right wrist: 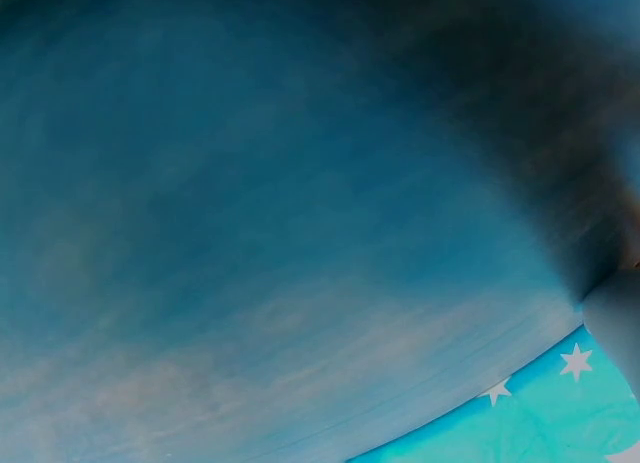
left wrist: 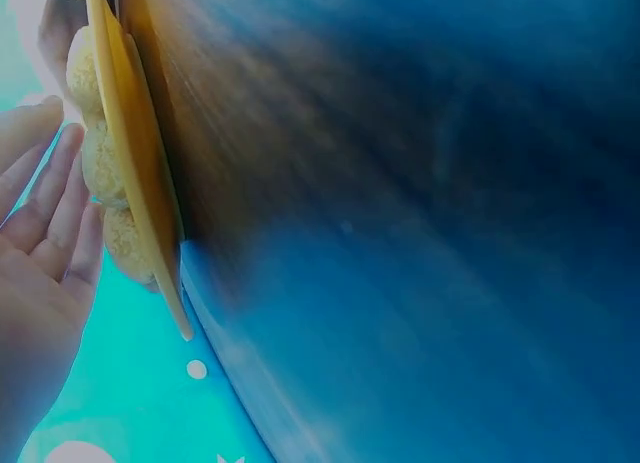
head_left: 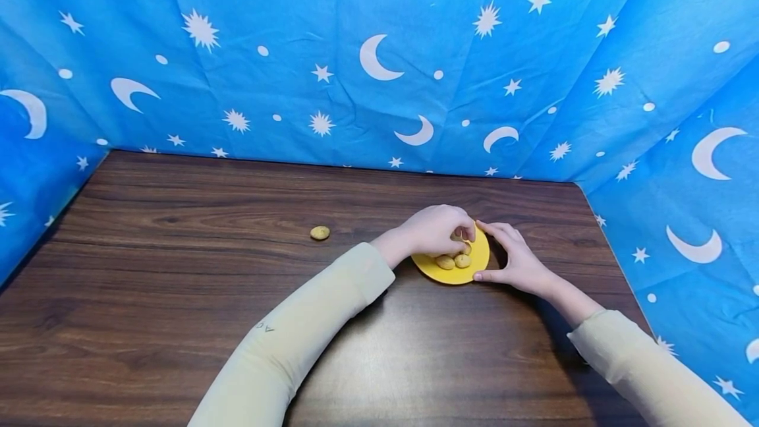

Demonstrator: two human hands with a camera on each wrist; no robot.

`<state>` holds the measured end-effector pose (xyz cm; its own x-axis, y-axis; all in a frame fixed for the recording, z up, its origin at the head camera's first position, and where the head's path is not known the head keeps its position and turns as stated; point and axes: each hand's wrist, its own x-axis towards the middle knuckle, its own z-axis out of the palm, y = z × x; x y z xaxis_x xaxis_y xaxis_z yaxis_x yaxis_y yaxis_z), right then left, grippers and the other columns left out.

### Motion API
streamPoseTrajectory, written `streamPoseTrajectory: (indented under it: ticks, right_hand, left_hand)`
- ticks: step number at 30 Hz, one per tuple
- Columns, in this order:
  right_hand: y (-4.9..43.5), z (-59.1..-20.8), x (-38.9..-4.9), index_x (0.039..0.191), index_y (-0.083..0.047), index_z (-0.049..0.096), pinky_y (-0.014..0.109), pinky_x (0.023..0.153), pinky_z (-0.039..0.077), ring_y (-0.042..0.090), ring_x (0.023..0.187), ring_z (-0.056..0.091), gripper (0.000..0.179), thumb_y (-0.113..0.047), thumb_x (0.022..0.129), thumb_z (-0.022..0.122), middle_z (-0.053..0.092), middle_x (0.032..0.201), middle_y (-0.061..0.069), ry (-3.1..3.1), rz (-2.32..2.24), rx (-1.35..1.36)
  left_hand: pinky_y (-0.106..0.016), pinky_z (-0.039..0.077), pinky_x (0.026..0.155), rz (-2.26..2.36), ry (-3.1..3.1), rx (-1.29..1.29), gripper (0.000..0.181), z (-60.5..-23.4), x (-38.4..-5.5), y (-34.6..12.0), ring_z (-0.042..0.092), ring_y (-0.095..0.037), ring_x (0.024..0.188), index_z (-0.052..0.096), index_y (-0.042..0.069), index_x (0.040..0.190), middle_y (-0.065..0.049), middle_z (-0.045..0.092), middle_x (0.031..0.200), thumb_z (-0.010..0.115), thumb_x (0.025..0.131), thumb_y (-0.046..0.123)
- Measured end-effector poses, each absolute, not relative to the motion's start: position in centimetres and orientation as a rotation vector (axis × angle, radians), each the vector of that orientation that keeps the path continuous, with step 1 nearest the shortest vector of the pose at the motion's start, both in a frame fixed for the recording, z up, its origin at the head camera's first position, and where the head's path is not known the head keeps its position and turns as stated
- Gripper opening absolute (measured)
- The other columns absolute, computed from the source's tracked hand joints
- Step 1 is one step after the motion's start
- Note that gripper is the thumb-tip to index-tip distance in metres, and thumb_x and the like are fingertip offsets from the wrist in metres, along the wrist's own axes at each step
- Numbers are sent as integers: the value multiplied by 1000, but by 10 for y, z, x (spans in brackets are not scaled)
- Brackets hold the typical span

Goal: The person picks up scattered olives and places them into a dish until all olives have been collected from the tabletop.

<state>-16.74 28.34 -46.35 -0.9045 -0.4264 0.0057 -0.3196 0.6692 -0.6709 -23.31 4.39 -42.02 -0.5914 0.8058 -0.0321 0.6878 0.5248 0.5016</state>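
A round yellow plate (head_left: 446, 275) lies on the dark wooden table, towards the right. Several small, oval, yellow-brown potatoes (head_left: 462, 260) sit on it; three of them line up along the plate in the left wrist view. My left hand (head_left: 435, 230) hovers over the plate, its loosely bent fingers (left wrist: 62, 218) right beside the potatoes. At the plate's right edge, my right hand (head_left: 522, 265) holds the rim with thumb and fingers spread apart. Another potato (head_left: 320, 233) lies alone on the table, left of the left hand. The right wrist view shows mostly blurred tabletop.
The wooden table (head_left: 178, 282) stretches wide to the left and front. Behind it and at both sides hangs a blue cloth (head_left: 284, 84) with white moons and stars, meeting the table's back edge.
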Motion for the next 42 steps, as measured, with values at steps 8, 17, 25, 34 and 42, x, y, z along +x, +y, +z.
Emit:
streamPoseTrajectory:
  ticks: [8, 17, 25, 34, 42]
  right_hand:
    - [283, -463, -167, 162, -4, 39, 71, 117, 30, 44, 142, 37, 97, -23, 84, 92, 45, 153, 23, 2730, -1045, -594]
    - [282, -461, -167, 162, -4, 39, 71, 117, 30, 44, 142, 37, 98, -24, 83, 93, 44, 153, 23, 2738, -1034, -582]
    - [282, -460, -167, 163, -5, 39, 72, 117, 30, 44, 143, 36, 98, -25, 83, 92, 44, 154, 23, 2734, -1023, -574]
    - [283, -461, -167, 163, -5, 39, 71, 117, 30, 44, 143, 36, 98, -25, 83, 93, 44, 154, 23, 2739, -1028, -580]
    - [284, -463, -167, 163, -7, 39, 72, 117, 29, 44, 144, 35, 98, -25, 84, 93, 44, 155, 22, 2736, -1028, -572]
  left_hand:
    - [-29, 55, 93, 687, 2542, 1235, 12, -419, -236, 33, 67, -14, 102, 77, 16, 112, 0, 73, 112, 71, 101, 20]
    - [-31, 56, 91, 747, 2576, 1177, 9, -416, -235, 8, 67, -16, 96, 77, 15, 107, -1, 73, 106, 76, 99, 18]
    - [-35, 56, 94, 815, 2550, 1138, 11, -411, -236, -15, 68, -17, 101, 77, 14, 109, -2, 73, 109, 75, 98, 14]
    - [-36, 58, 95, 853, 2561, 1083, 12, -412, -239, -40, 69, -18, 102, 77, 13, 110, -2, 75, 111, 74, 99, 14]
    - [-38, 58, 99, 877, 2580, 1049, 11, -414, -241, -62, 71, -18, 104, 77, 12, 108, -3, 77, 109, 75, 98, 14]
